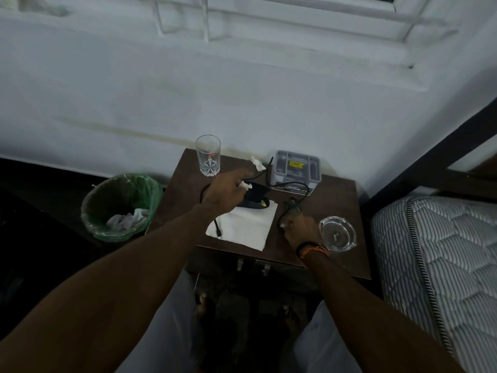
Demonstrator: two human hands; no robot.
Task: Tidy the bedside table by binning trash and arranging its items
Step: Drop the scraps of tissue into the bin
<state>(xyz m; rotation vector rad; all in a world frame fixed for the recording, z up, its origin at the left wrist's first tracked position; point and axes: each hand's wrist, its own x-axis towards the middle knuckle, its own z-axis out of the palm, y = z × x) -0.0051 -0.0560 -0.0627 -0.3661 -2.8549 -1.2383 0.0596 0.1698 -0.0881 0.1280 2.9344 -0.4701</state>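
Note:
On the dark brown bedside table [333, 195], my left hand [226, 192] is closed around a small crumpled white tissue [246, 186], over a black pouch [255, 196]. My right hand [298, 228] is closed on another white scrap near the table's front, beside eyeglasses [291, 207]. A second crumpled tissue [257, 162] lies at the back. A flat white napkin [244, 227] lies in the middle with a black cable [217, 227] across it. A drinking glass [208, 156] stands at the back left, a glass ashtray [337, 234] at the front right.
A bin with a green liner [119, 205] holding crumpled paper stands on the floor left of the table. A clear plastic box [295, 168] sits at the back against the wall. A mattress [441, 265] is on the right. My knees are under the table's front edge.

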